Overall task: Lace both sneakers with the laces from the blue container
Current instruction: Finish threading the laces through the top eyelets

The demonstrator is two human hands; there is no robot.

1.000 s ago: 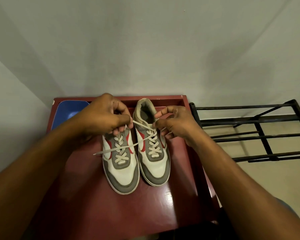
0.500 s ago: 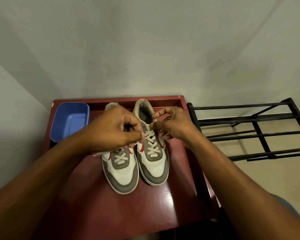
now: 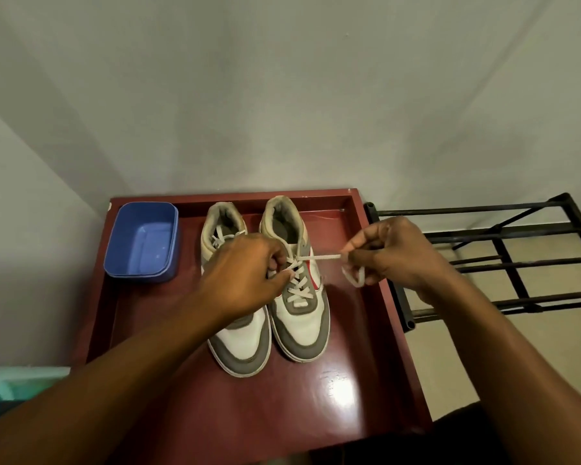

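Two white and grey sneakers stand side by side on the dark red table (image 3: 349, 397), toes toward me. The left sneaker (image 3: 240, 344) has a white lace in it, partly hidden under my left hand (image 3: 245, 276). The right sneaker (image 3: 301, 317) carries a crossed white lace (image 3: 319, 257). My left hand pinches that lace at the upper eyelets. My right hand (image 3: 393, 255) holds the lace's other end, pulled out taut to the right, with a loop hanging below the fingers. The blue container (image 3: 141, 243) sits at the back left, with nothing in it.
A black metal rack (image 3: 503, 260) stands right of the table, close to my right hand. Grey walls rise behind and to the left. A teal object (image 3: 17, 384) shows at the lower left edge.
My right hand has drawn the lace end out to the right, away from the sneaker. My left hand stays at the right sneaker's upper eyelets. The view now shows the whole blue container.
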